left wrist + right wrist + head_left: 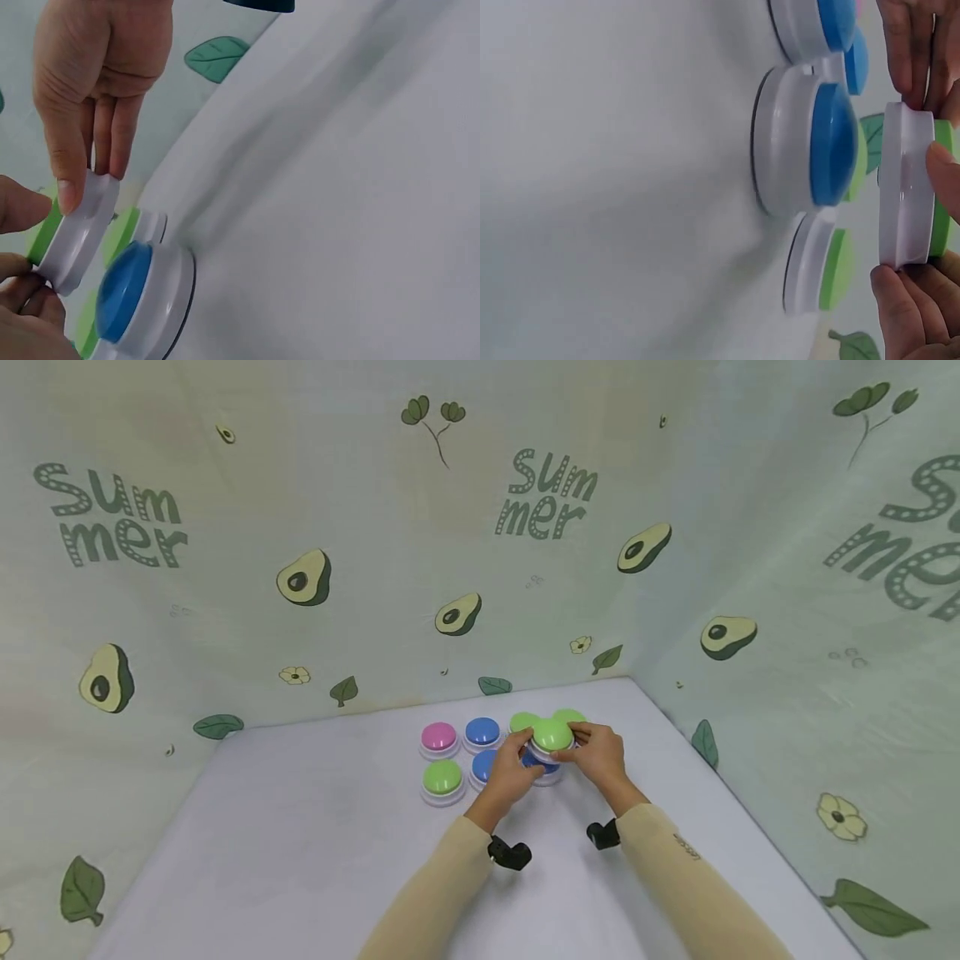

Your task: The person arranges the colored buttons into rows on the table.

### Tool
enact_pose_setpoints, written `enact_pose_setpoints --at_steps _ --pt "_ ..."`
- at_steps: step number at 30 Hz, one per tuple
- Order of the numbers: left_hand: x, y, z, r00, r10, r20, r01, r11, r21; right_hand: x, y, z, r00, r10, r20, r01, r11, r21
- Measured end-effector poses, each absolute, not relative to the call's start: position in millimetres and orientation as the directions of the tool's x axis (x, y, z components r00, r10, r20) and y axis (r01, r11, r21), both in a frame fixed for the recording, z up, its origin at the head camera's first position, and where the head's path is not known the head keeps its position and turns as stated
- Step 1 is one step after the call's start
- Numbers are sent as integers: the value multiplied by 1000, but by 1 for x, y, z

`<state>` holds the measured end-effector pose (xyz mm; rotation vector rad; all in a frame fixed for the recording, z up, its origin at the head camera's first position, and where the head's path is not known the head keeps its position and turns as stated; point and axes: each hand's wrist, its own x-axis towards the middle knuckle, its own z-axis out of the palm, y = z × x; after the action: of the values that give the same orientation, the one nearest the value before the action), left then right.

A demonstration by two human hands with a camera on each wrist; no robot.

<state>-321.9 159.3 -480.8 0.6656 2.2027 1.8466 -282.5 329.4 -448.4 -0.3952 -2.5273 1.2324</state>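
My left hand (508, 781) and my right hand (602, 758) together hold a green-domed push button (552, 735) with a white round base, one hand at each side. It is lifted off the table and tilted in the wrist views, its base (907, 187) pinched at the rim between fingers and thumbs. Beneath it stands a blue push button (546, 774), partly covered by it and by my left fingers. Just behind are two more green push buttons, one at left (523, 721) and one at right (570, 716).
Left of my hands on the white table (285, 843) stand a pink push button (438, 737), a blue one (482, 732), another blue one (483, 764) and a green one (442, 777). A patterned cloth wall (375, 527) rises behind and along the right edge.
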Motion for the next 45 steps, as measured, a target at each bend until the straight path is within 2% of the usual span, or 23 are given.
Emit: enact_pose_setpoints --at_steps 5,9,20,32,45 --pt "-322 177 -480 -848 521 98 167 86 982 -283 347 -454 -912 386 142 134 605 -785" --pt "-320 189 -482 -815 577 60 148 107 983 -282 358 -460 -905 401 139 146 602 -785" --pt "-308 213 -496 -740 668 -76 118 240 963 -278 383 -481 -919 394 30 227 587 -777" --pt "-306 222 -507 -719 687 -99 74 218 973 -279 396 -491 -934 356 22 205 585 -784" --pt "-302 229 -520 -746 661 -79 92 220 971 -280 407 -496 -943 332 3 203 581 -788"
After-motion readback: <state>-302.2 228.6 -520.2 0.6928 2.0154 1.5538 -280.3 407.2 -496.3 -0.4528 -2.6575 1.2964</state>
